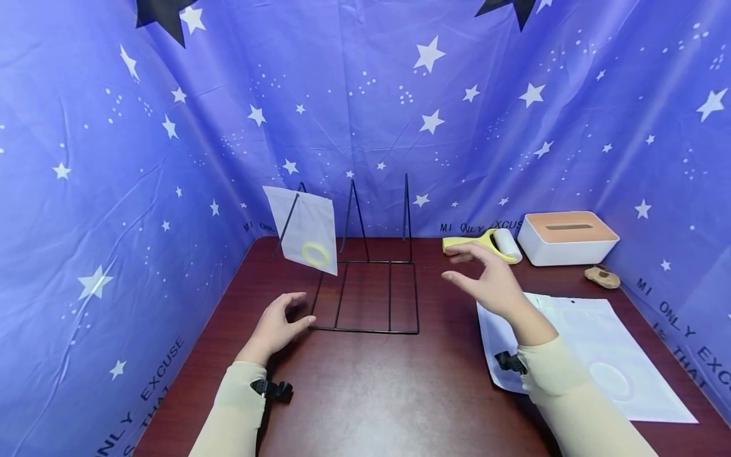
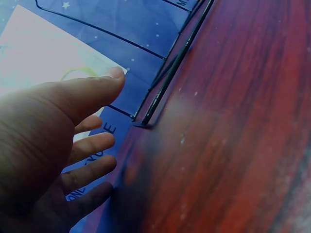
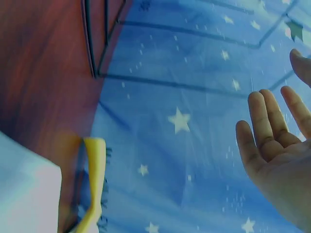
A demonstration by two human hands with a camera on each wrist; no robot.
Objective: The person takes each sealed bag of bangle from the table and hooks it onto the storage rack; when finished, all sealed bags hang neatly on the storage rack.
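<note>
A black wire rack (image 1: 377, 331) stands on the dark red table, with several pointed uprights at its back. In its leftmost part leans a thin white pouch (image 1: 302, 219) with a yellow ring on it, tilted. My left hand (image 1: 280, 327) is beside the rack's front left corner, thumb close to the wire; whether they touch I cannot tell. Its fingers look loose in the left wrist view and hold nothing. To the right of the rack, my right hand (image 1: 488, 279) hovers with fingers spread and nothing in them. Below it lie larger white pouches (image 1: 599, 343), partly hidden by the forearm.
At the back right lies a yellow-handled lint roller (image 1: 505, 244). Next to it stands a white tissue box (image 1: 565, 244) with an orange lid, and a small brown object (image 1: 602, 277) sits in front. Blue star-patterned cloth (image 1: 365, 95) surrounds the table (image 1: 354, 393) at the back and sides.
</note>
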